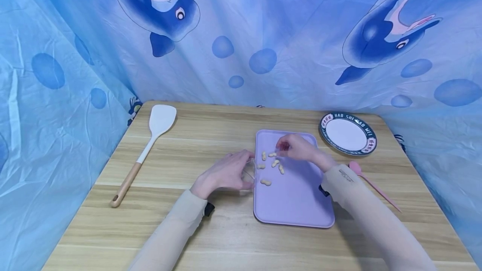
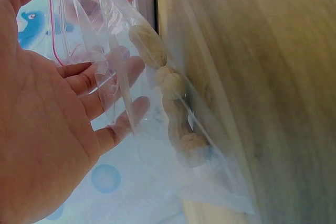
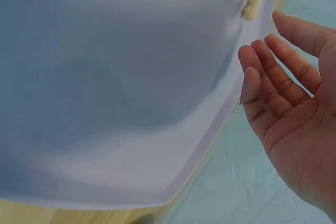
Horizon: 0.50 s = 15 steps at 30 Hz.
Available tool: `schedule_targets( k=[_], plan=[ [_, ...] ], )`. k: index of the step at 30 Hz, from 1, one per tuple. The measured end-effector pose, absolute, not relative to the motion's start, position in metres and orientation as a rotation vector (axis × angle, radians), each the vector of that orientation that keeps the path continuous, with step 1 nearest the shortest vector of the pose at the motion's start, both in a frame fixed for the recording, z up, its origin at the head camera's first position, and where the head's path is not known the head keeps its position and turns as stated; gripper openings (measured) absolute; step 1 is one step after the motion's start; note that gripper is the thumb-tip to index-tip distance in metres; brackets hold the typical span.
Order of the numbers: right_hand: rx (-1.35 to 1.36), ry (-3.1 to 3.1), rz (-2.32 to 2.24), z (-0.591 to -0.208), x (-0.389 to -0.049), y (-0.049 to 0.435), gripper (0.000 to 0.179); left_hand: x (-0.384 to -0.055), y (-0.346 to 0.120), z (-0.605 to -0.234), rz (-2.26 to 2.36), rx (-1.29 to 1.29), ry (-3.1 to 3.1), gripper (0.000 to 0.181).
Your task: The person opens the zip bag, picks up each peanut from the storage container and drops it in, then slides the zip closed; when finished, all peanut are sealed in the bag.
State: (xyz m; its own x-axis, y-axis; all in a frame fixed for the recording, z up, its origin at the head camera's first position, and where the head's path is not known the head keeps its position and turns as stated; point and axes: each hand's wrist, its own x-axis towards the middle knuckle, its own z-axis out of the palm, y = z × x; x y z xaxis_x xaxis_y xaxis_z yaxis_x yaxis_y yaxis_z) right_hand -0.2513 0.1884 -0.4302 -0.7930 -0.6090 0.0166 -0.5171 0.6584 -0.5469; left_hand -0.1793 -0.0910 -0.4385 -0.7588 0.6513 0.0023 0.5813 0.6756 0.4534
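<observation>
My left hand (image 1: 230,172) is at the left edge of the lilac tray (image 1: 293,204), holding a clear zip bag (image 2: 157,150). Its thumb reaches the bag's mouth in the left wrist view, and its other fingertips show through the plastic. Several unshelled peanuts (image 2: 176,114) sit in the bag. More peanuts (image 1: 265,182) lie scattered on the left half of the tray. Over the tray's far part, my right hand (image 1: 298,147) hovers beside them, fingers loosely bent. The right wrist view shows nothing between the thumb and fingers of that hand.
A white spatula (image 1: 151,139) with a wooden handle lies on the left of the wooden table (image 1: 211,120). At the back right sits a plate (image 1: 346,134) with a patterned rim. A pink spoon (image 1: 378,189) rests beside the right forearm.
</observation>
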Motion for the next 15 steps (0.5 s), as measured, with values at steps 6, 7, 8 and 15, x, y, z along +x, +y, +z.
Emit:
schedule_targets(
  k=[6, 7, 8, 15],
  plan=[
    [-0.93, 2.659, -0.778, -0.4363, -0.2592, 0.1874, 0.012, -0.1794, -0.0909, -0.4392, 0.652, 1.01, 2.73, 0.088],
    [-0.936, 2.652, -0.776, -0.437, -0.2597, 0.1873, 0.012, -0.1795, -0.0908, -0.4392, 0.651, 1.01, 2.729, 0.088],
    [-0.938, 2.642, -0.781, -0.4372, -0.2598, 0.1868, 0.012, -0.1797, -0.0908, -0.4391, 0.651, 1.01, 2.728, 0.088],
    [-0.933, 2.626, -0.775, -0.4388, -0.2589, 0.183, 0.009, -0.1802, -0.0906, -0.4398, 0.637, 1.013, 2.73, 0.086]
  ],
)
